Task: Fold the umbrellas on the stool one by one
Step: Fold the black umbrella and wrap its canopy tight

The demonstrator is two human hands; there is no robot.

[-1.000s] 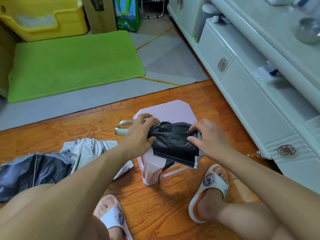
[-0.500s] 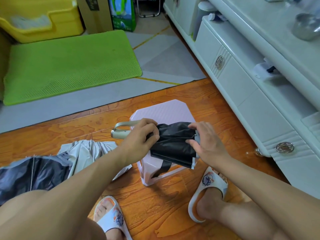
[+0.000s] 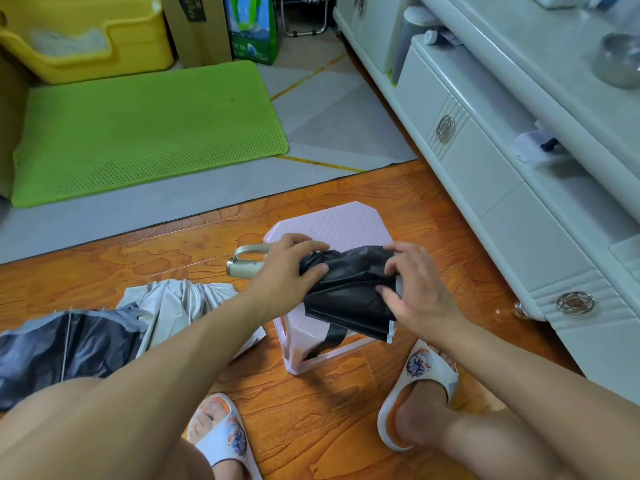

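I am holding the black umbrella (image 3: pixel 349 289) over the stool (image 3: pixel 349 223). My left hand (image 3: pixel 282 271) is gripping it near the handle (image 3: pixel 244 266), with my fingers curled round the cloth. My right hand (image 3: pixel 412 289) is pinching the other end of the cloth. Another umbrella (image 3: pixel 86 337) is lying open on the floor, left of the stool.

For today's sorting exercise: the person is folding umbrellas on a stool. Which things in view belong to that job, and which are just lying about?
Part of the job:
- black umbrella, gripped by left hand and right hand
- pink stool under it
- grey umbrella, loose on the floor

Just lying about:
- green mat
- yellow bin
- white cabinet
- metal bowl
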